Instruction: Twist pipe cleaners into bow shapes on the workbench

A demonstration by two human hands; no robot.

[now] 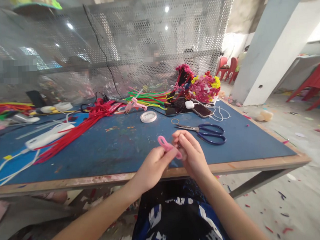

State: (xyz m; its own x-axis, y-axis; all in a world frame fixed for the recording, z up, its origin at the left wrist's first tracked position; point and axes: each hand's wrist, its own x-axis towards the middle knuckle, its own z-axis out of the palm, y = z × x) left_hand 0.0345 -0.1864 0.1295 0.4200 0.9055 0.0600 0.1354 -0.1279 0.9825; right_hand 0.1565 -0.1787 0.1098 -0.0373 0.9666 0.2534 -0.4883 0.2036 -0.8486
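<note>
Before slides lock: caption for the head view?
Left hand pinches a looped pink strip, right hand close beside it, at a blue-topped table with scissors and a glue gun.

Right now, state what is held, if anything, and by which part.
The left hand pinches a looped pink strip below its upper loop; whether the right hand grips it too cannot be told.

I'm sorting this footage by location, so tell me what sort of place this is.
Likely a craft workshop: a glue gun and a bundle of red strips lie on the worktable, and coloured scraps litter the floor.
</note>
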